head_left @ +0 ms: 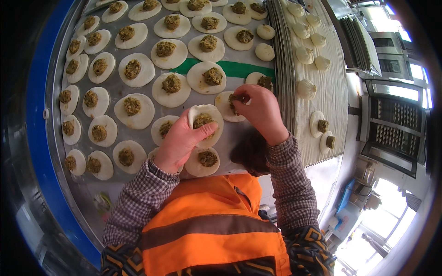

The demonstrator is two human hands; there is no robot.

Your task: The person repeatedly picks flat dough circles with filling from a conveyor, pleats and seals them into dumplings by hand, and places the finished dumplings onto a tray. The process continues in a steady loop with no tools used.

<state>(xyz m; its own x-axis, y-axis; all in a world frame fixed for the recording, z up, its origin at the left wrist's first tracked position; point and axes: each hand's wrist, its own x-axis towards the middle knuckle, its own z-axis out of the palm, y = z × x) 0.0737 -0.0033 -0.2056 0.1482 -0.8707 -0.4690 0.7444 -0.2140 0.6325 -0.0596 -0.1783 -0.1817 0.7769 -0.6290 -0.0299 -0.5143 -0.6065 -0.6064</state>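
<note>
My left hand (182, 143) is closed on a round dough wrapper (212, 112) with a mound of greenish-brown filling (202, 120). Its thumb lies over the filling, and the wrapper's left edge is lifted. To the right of it, my right hand (263, 110) has its fingers pinched together at some filling, over another flat wrapper (224, 110). How much is between those fingers is partly hidden. A filled wrapper (202, 170) lies just below my left hand, and one more (206, 78) lies above both hands.
Rows of filled wrappers (133, 112) cover the metal table (159, 41), which has a blue edge (34, 133) at left. On the right, a cloth-covered board (294, 133) carries several pleated buns (305, 55) and two small filled wrappers (316, 120). Dark-framed racks (398, 124) stand farther right.
</note>
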